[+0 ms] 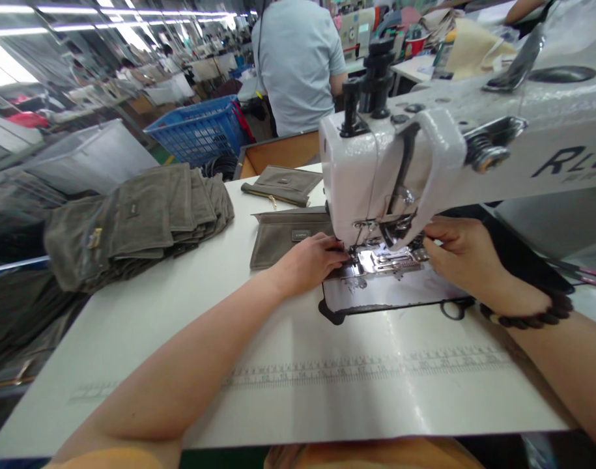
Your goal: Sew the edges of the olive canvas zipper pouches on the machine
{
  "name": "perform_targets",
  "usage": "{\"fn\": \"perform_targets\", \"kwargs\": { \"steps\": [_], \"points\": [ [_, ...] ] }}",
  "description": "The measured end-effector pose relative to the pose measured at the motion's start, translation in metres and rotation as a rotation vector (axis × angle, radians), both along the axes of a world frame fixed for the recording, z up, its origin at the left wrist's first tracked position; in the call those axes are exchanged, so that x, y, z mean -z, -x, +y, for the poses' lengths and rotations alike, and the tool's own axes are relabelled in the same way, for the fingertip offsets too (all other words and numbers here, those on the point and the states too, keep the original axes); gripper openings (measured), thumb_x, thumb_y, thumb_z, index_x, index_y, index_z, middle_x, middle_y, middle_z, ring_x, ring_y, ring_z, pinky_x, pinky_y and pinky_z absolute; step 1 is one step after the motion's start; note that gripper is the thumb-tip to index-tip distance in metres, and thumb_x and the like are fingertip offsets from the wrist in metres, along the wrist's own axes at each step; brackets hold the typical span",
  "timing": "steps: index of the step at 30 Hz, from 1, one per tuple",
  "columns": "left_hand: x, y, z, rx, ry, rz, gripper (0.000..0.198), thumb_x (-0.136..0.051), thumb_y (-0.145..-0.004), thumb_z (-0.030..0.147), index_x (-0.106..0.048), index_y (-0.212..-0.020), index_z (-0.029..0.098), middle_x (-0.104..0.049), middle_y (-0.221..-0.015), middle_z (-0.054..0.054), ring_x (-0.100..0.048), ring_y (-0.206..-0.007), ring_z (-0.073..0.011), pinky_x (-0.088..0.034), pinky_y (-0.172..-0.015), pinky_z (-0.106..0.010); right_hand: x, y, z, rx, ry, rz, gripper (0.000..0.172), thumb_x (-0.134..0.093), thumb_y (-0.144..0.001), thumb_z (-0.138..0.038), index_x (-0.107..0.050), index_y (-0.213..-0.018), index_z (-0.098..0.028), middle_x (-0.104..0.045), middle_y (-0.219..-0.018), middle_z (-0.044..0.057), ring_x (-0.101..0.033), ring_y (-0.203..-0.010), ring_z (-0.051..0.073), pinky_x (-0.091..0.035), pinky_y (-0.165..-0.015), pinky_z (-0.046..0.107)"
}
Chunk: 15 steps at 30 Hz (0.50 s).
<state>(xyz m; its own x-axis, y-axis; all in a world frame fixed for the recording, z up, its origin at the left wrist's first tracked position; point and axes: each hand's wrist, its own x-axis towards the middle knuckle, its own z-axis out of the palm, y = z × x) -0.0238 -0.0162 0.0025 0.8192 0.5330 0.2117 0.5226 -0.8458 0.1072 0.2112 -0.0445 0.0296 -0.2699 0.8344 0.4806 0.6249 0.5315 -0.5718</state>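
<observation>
Left hand (310,262) pressing olive-grey rectangular fabric piece (275,244) towards far edge of white bench (400,404), fingers unclenched, apparently steadying it beside white metal sewing machine (349,176); right hand (466,257) curling fingers, grasp unclear; olive-grey fabric stack (136,215) overhanging left edge, presumably for reach

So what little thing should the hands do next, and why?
I'd say the left hand should probably ease its fingertips back a little from the sewing machine's needle area. They sit very close to it, by the grey-brown fabric piece, while the right hand is over on the other side.
</observation>
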Motion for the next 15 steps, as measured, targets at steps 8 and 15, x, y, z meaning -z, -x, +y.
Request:
{"fn": "perform_targets", "kwargs": {
  "steps": [8, 15],
  "points": [
    [0.0017, 0.0003, 0.0041, 0.010, -0.022, 0.159, 0.022, -0.049, -0.085, 0.027, -0.064, -0.100, 0.023, -0.061, -0.097, -0.004, -0.055, -0.091, -0.0182, -0.044, -0.080, -0.027, -0.0005, -0.0027, 0.0019, -0.028, -0.053, 0.019, 0.025, -0.044, -0.074, -0.022, -0.040, -0.050, -0.018, -0.040, -0.046, -0.003, -0.040, -0.044, 0.009, -0.029, -0.044, 0.021],
    [-0.0030, -0.0002, 0.0031, 0.011, 0.037, 0.144, 0.023, -0.047, -0.085, 0.028, -0.064, -0.101, 0.023, -0.060, -0.107, -0.004, -0.052, -0.099, -0.0206, -0.044, -0.082, -0.030, 0.0051, -0.0027, 0.0053, -0.032, -0.036, -0.013, 0.028, -0.042, -0.075, -0.020, -0.038, -0.047, -0.019, -0.039, -0.046, -0.003, -0.039, -0.045, 0.009, -0.032, -0.047, 0.021]
  ]
}}
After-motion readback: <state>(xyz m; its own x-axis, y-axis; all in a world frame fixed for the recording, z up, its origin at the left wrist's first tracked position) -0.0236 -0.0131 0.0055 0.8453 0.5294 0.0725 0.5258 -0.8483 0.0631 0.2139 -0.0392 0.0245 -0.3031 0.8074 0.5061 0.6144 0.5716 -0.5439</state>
